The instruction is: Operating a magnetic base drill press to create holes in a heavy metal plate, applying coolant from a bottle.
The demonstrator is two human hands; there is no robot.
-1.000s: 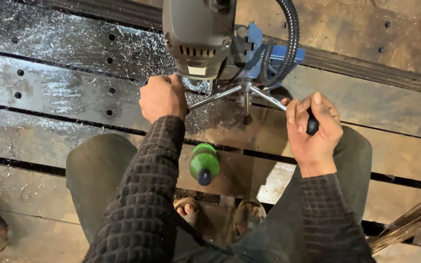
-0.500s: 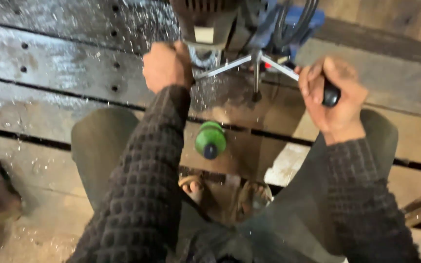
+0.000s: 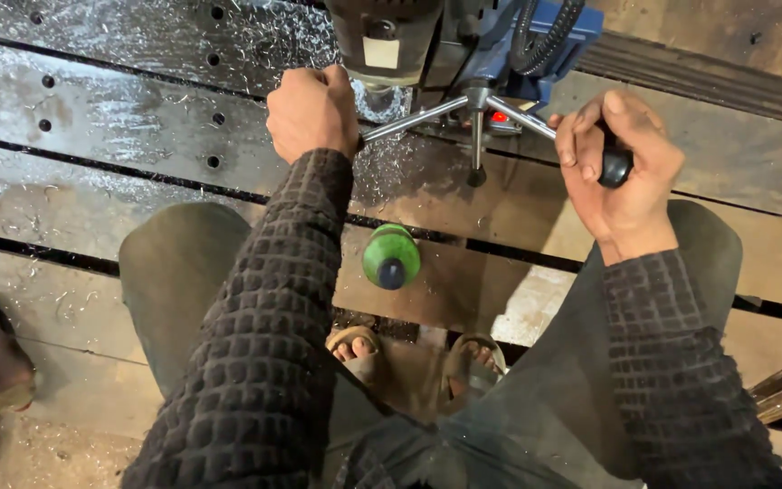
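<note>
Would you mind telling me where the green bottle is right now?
In the head view the green bottle stands near the middle, on the metal plate between the person's knees, just below the drill's handle spokes and between the left hand and right hand.

Dim warm light. Glare on the wet steel plate left of the drill; swarf glints there. Soft shadow below the drill. Frame sharp, corners slightly stretched, lower edge darker.

drill machine on steel plate, hands on its feed handles either side, bottle just below
</note>
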